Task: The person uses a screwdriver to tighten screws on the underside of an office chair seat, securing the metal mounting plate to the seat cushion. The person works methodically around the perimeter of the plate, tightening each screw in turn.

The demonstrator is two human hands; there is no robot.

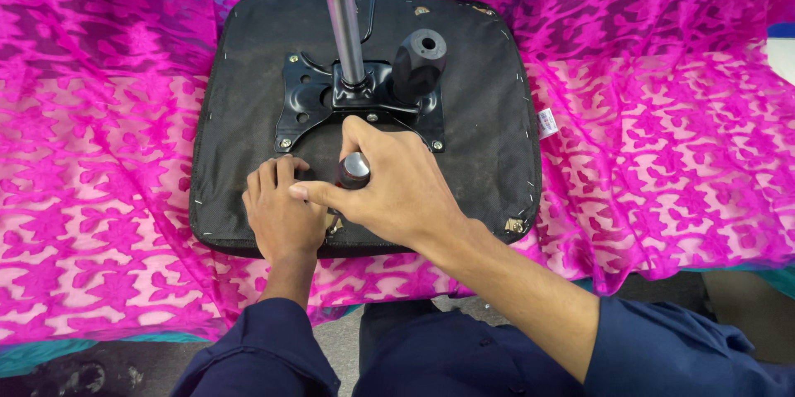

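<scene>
left hand (280, 211) flat, palm down, fingers forward; right hand (389, 182) fisted in closed grip, forearm angled

- Bright, even overhead light; colours vivid on the pink cloth (662, 115)
- Soft shadows under the hands; a small glare on the metal post (348, 33)
- Sharp focus; slight wide-angle bending at edges

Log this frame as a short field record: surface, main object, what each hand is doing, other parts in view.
surface: pink patterned cloth
main object: black seat pan, underside up
fitted parts: black metal plate, upright gas cylinder, black knob
right hand: wrapped around a screwdriver handle, held upright over the seat
left hand: flat on the seat beside the tool, tip hidden
clothing: dark blue sleeves
</scene>
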